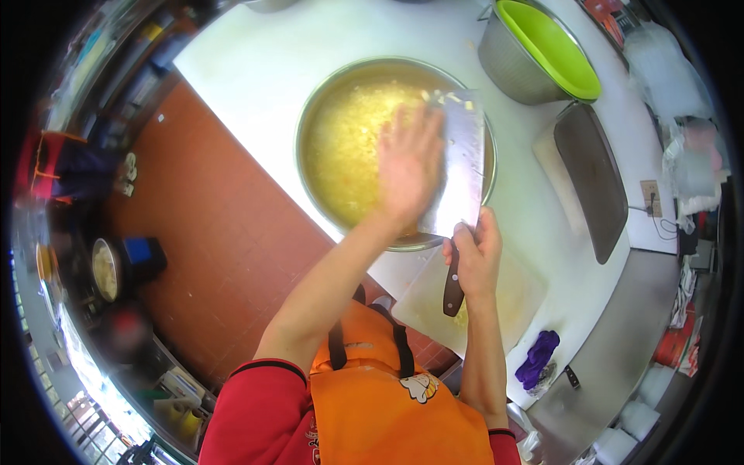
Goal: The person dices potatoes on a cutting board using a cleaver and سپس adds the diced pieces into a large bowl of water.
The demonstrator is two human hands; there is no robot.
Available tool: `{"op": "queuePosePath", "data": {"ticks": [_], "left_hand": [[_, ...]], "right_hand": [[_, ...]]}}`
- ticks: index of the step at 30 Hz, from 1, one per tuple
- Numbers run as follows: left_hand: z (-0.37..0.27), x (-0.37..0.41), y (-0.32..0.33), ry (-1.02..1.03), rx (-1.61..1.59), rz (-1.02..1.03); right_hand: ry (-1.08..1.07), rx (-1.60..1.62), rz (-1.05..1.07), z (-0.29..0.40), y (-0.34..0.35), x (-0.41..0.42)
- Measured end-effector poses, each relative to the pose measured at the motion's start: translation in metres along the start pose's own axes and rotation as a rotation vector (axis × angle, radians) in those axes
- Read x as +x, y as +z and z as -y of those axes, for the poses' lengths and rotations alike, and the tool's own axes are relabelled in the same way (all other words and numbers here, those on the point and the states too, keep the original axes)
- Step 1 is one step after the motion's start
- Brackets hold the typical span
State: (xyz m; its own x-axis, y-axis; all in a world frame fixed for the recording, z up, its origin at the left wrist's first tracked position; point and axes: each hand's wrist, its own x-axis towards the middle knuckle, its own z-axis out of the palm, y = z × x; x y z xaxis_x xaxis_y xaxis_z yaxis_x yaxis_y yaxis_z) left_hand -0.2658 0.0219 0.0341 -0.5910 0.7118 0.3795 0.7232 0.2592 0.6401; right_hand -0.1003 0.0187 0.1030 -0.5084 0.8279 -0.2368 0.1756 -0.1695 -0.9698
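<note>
A large round metal bowl (310, 200) stands on the white tabletop and holds yellow, finely chopped food (349, 139) in liquid. My right hand (478, 250) grips a broad cleaver (462, 163) by its dark riveted handle, and the blade lies over the bowl's right side. Small pale pieces cling near the blade's far end. Flat and blurred, my left hand (410, 157) is above the bowl beside the blade, its fingers stretched out. Whether it touches the blade cannot be told. Below the bowl lies a pale cutting board (511, 296) with yellow bits on it, partly hidden by my right forearm.
A metal pot (505, 70) with a green plastic basin (546, 46) in it stands at the upper right. A dark tray (593, 180) lies near a wall socket (651, 197). Purple gloves (537, 359) and a dark-handled tool (572, 376) are at the lower right. A person (87, 165) stands far left.
</note>
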Motion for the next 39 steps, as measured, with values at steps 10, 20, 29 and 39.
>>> {"op": "queuePosePath", "data": {"ticks": [10,20,29,39], "left_hand": [[-0.069,0.034,-0.003,0.241,-0.145,-0.105],[-0.111,-0.067,-0.006,0.34,-0.446,0.241],[-0.064,-0.124,0.126,0.413,-0.232,0.52],[-0.066,-0.166,0.117,0.452,-0.175,0.631]], "right_hand": [[-0.029,0.055,-0.044,-0.006,-0.043,-0.035],[0.045,0.388,-0.68,-0.106,-0.149,-0.172],[0.236,0.403,-1.038,-0.211,-0.144,-0.301],[0.329,0.399,-0.85,-0.196,-0.108,-0.228]]}}
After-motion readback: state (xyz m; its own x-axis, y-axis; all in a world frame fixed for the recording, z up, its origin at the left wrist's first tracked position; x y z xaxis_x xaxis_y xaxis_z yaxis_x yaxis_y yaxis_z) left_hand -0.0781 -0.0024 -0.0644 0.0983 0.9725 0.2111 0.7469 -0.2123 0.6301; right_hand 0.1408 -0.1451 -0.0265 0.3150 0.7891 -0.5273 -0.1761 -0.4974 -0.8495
